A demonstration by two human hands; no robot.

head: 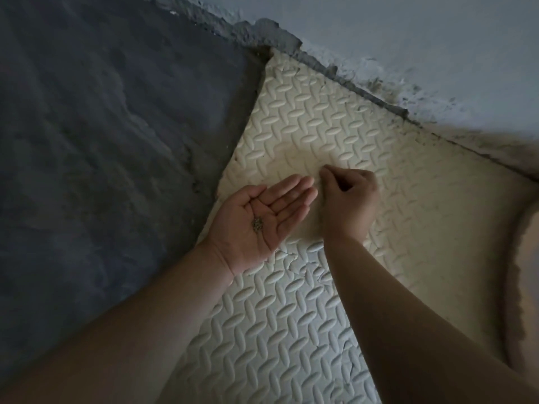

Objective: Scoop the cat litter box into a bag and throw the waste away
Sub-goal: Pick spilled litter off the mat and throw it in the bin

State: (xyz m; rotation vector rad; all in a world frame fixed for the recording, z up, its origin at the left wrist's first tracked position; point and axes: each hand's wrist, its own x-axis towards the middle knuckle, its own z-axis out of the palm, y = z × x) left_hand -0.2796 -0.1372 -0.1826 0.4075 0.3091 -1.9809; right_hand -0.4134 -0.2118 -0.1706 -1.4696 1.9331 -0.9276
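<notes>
Now the left hand (259,217) lies spread flat, palm up, with litter bits (257,223) on it. At its 3 o'clock, the right hand (347,199) pinches its fingertips together on the foam mat (306,118).

hands: 2 (259,217) (347,199); foam mat: 1 (320,123); litter grain cluster: 1 (257,223)

Home floor corner: cream foam mat (315,118) on bare concrete floor (102,126), crumbling painted wall (423,39).
</notes>
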